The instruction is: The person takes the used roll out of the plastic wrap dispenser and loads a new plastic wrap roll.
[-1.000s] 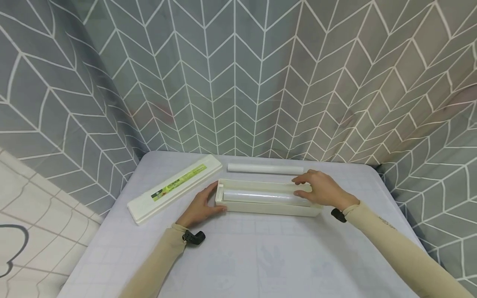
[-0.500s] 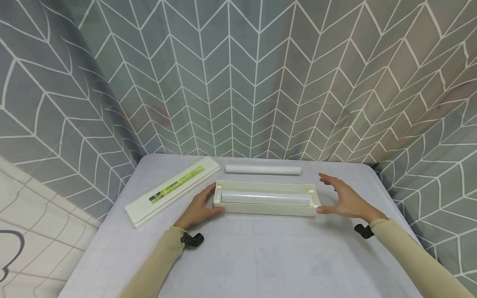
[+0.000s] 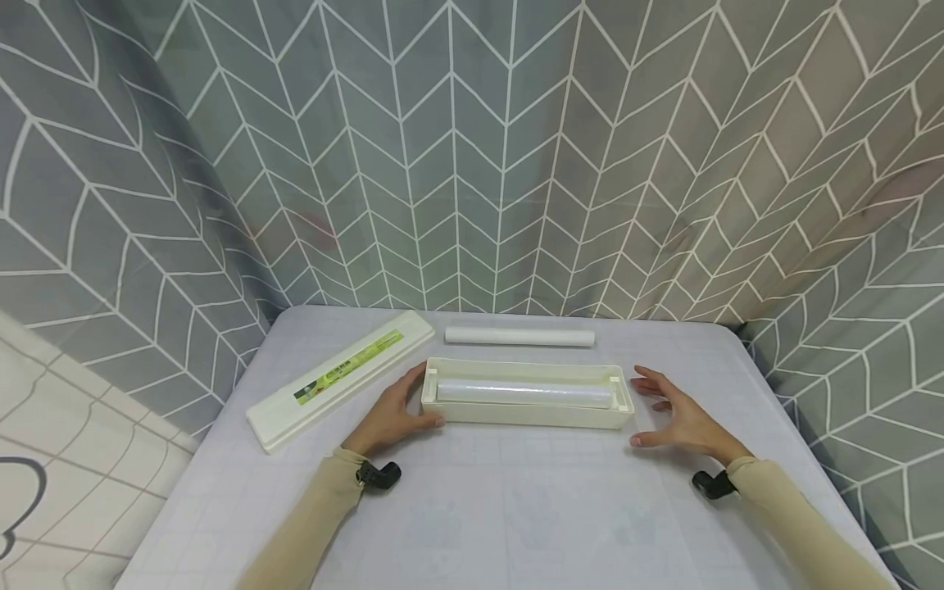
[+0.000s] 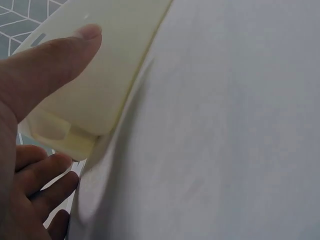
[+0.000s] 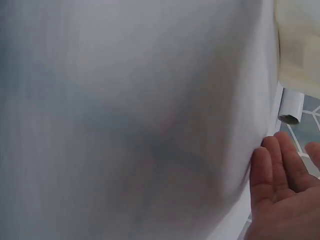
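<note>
A cream plastic wrap dispenser box [image 3: 527, 416] lies lidless at the middle of the table, long side facing me. Inside it rests a shiny roll of plastic wrap [image 3: 525, 392]. My left hand [image 3: 393, 415] holds the box's left end, thumb on the front wall and fingers round the end, as the box [image 4: 115, 60] shows in the left wrist view. Just off the right end, my right hand [image 3: 682, 419] is spread with nothing in it. In the right wrist view, its fingers [image 5: 272, 165] are near the table cloth, apart from the box [image 5: 300, 45].
The long white lid [image 3: 342, 377] with a green label lies slanted at the left. Behind the box lies a white tube [image 3: 519, 336], its hollow end showing in the right wrist view. A patterned grey curtain [image 3: 472, 164] hangs behind the table [image 3: 546, 516].
My right hand has left the roll and the box's right end, moving right and lowering toward the table. The roll now lies in the box. My left hand stays at the left end.
</note>
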A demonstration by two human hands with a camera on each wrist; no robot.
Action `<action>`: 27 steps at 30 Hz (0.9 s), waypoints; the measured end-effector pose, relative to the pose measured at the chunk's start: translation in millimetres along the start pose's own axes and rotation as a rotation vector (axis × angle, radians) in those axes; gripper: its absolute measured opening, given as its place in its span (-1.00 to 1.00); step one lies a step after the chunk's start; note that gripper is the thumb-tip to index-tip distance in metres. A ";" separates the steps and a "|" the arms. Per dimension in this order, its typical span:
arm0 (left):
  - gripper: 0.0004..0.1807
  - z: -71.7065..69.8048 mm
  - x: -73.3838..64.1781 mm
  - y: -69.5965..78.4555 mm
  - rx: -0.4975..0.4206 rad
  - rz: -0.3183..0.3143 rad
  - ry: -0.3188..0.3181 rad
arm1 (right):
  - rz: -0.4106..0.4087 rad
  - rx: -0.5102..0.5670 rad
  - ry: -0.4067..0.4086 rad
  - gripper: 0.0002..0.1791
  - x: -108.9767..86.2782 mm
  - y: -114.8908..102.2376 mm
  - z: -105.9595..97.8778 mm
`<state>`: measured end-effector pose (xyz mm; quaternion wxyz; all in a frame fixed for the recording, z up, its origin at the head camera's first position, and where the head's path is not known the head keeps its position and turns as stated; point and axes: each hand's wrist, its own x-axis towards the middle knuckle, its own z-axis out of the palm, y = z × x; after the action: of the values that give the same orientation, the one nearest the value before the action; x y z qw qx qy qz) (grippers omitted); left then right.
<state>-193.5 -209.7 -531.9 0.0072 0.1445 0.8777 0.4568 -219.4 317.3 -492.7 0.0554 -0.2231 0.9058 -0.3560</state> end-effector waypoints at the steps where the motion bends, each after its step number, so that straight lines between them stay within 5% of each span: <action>1: 0.24 -0.3 -0.2 -0.5 0.007 0.002 -0.002 | 0.002 0.009 0.000 0.35 0.1 0.4 1.4; 11: 0.18 -27.9 -1.1 2.8 0.041 0.058 -0.030 | 0.010 0.034 0.001 0.33 2.9 1.2 4.3; 16: 0.00 -62.5 -6.3 5.2 0.040 0.066 0.097 | -0.005 0.050 -0.004 0.32 5.8 3.3 4.5; 22: -0.09 -108.4 -20.7 -4.3 0.222 -0.025 0.288 | -0.018 0.086 -0.010 0.30 9.5 2.4 6.1; 27: 0.07 -135.6 -34.9 -24.1 0.377 -0.164 0.239 | -0.038 0.148 -0.016 0.30 12.6 4.0 10.4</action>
<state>-185.6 -340.2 -476.5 -0.0868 0.0165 0.9509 0.2966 -229.4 307.8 -502.3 0.0724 -0.2383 0.8721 -0.4213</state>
